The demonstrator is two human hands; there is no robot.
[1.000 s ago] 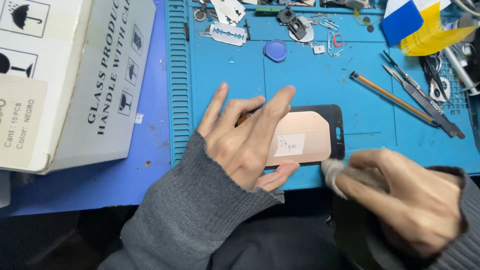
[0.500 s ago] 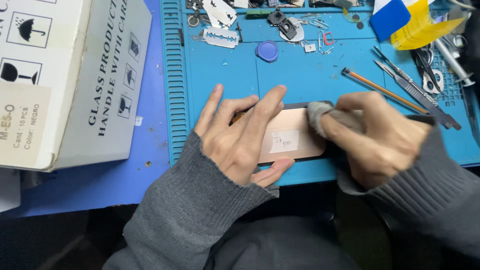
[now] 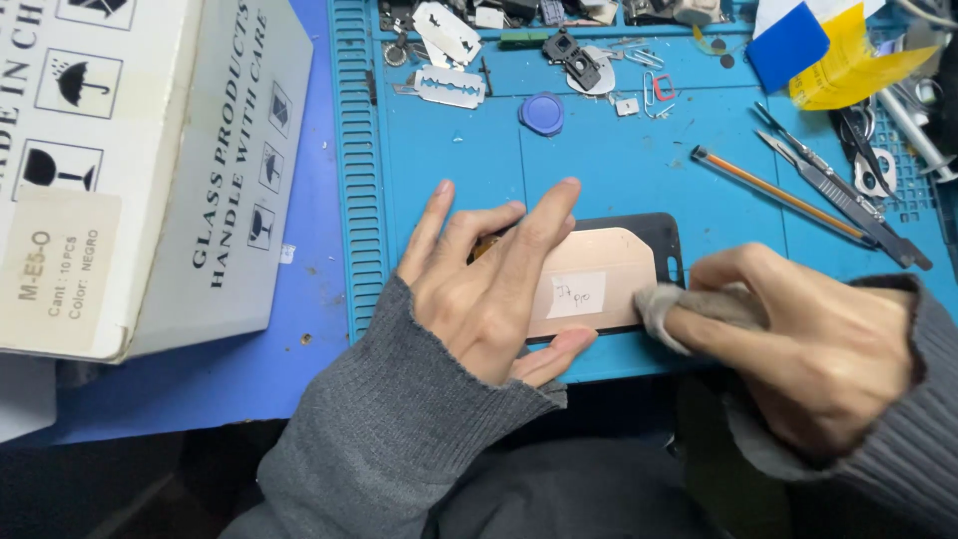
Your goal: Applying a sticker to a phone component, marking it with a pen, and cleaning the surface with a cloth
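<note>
A big white cardboard box [image 3: 130,170] sits at the far left on the blue worktop [image 3: 309,329], out of the way of the work.

Next comes the bright blue mat [image 3: 449,160] with ridges along its side. The flat phone panel [image 3: 599,274] lies on it, near the front edge. The panel is tan with a black rim and a small white sticker [image 3: 576,295].

The left hand [image 3: 489,289] lies flat on the left part of the panel. Its fingers [image 3: 544,225] are spread wide and press down, with the thumb tucked along the near edge. That looks like a way to keep the panel from sliding.

The right hand [image 3: 808,339] is at the right end of the panel. Its fingers are pressed together, pinching a small grey cloth [image 3: 661,307] that touches the panel's corner, as if to wipe it.

At the back of the mat lie razor blades [image 3: 449,60], a round blue cap [image 3: 542,113] and small metal bits. To the right lie an orange pencil [image 3: 778,195] and metal tweezers [image 3: 828,185], near enough to grab.
</note>
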